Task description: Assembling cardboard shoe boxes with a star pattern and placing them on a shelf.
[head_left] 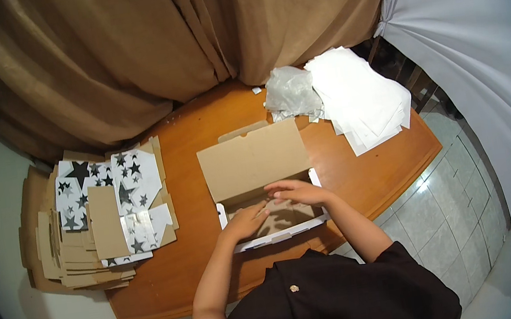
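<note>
A brown cardboard box [282,234] with a white outer side sits on the wooden table in front of me. Its lid [254,159] is raised and leans away at the far side. Over the box's opening, my left hand [248,221] reaches in from the left with its fingers stretched out. My right hand [298,193] hovers above the right part of the opening, fingers extended toward the left one. Nothing shows in either hand. The fingertips come close together, and I cannot tell whether they touch. Part of the box's inside is hidden by my hands.
Flattened cardboard boxes [105,213], some printed with black stars, are stacked at the table's left. A crumpled clear plastic bag [290,92] and loose white sheets [361,99] lie at the back right. Brown curtains [122,47] hang behind the wooden table [181,163].
</note>
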`<state>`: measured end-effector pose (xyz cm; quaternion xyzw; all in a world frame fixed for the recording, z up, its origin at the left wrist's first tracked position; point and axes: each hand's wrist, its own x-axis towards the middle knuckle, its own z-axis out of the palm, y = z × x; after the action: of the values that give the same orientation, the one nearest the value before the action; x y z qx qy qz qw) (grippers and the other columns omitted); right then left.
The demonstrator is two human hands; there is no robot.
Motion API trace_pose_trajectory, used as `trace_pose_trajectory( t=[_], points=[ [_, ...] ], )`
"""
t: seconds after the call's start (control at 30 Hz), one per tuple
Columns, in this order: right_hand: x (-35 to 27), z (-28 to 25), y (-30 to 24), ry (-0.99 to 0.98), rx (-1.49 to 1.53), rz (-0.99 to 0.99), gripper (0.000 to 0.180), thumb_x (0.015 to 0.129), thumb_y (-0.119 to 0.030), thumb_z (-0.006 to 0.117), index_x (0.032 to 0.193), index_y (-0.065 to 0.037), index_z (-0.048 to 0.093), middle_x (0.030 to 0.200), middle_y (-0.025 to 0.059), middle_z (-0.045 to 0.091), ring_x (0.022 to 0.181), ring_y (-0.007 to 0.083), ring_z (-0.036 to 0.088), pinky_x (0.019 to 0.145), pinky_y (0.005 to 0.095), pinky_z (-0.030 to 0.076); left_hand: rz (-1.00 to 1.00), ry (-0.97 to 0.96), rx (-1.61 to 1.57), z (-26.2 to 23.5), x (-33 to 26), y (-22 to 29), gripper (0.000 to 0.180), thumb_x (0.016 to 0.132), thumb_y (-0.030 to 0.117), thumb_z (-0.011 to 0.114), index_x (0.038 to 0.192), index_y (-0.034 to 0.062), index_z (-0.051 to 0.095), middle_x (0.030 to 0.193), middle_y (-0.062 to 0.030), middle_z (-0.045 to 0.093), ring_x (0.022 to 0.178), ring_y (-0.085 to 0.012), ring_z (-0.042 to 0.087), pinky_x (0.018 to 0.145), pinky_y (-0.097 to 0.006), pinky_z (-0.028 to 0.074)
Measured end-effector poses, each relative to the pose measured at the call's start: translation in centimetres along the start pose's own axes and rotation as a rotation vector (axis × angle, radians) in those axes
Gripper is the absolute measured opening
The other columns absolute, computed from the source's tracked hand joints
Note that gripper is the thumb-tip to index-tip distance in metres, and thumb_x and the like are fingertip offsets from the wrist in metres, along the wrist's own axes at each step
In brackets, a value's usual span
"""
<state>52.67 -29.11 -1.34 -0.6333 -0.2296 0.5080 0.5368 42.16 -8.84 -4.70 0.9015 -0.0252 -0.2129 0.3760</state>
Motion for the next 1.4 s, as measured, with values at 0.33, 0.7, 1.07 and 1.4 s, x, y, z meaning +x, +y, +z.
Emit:
trace_pose_trajectory(
  t=[0.33, 0.7, 1.07, 1.4],
  points=[
    [-3.2, -17.5, 11.0, 1.523, -0.217, -0.187, 0.026, 0.078, -0.008, 0.054, 0.103, -0.004, 0.058, 0.093, 0.0118, 0.062, 0.084, 0.0217, 0.060, 0.073, 0.0326, 0.048, -0.219, 0.521, 0.207, -0.4, -4.8, -2.3, 0.062, 0.077, 0.034, 0.066, 0.134, 0.0211, 0.044, 0.149, -0.0197, 0.012, 0.137, -0.0395, 0.009, 0.107, -0.058, 0.006],
    [-5.7, -21.0, 9.7, 1.388, -0.727, 0.584, 0.065, 0.085, -0.027, 0.056, 0.141, -0.015, 0.027, 0.131, 0.0083, 0.045, 0.121, 0.0248, 0.042, 0.103, 0.0619, 0.019, -0.338, 0.609, 0.129, 1.7, -3.0, -2.8, 0.050, 0.079, 0.021, 0.062, 0.128, 0.0192, 0.052, 0.150, -0.0199, 0.009, 0.137, -0.0385, 0.008, 0.107, -0.057, 0.006],
    [-5.9, -16.2, 11.6, 1.587, -1.179, 0.141, 0.013, 0.086, -0.020, 0.054, 0.086, -0.009, 0.063, 0.088, 0.0058, 0.061, 0.090, 0.0259, 0.057, 0.101, 0.0610, 0.023, -0.349, 0.744, 0.008, 2.1, -1.0, -1.6, 0.047, 0.079, 0.021, 0.062, 0.125, 0.0217, 0.055, 0.147, -0.0214, 0.016, 0.137, -0.0376, 0.009, 0.106, -0.058, 0.002],
    [-5.6, 1.4, 3.5, 1.028, -0.817, -0.462, 0.011, 0.085, -0.013, 0.052, 0.090, -0.004, 0.057, 0.104, 0.0124, 0.061, 0.101, 0.0296, 0.056, 0.097, 0.0620, 0.024, -0.175, 0.794, 0.071, 0.8, -0.2, 4.0, 0.030, 0.086, 0.043, 0.054, 0.089, 0.0200, 0.072, 0.141, -0.0162, 0.031, 0.134, -0.0352, 0.016, 0.098, -0.065, -0.005]
  ],
)
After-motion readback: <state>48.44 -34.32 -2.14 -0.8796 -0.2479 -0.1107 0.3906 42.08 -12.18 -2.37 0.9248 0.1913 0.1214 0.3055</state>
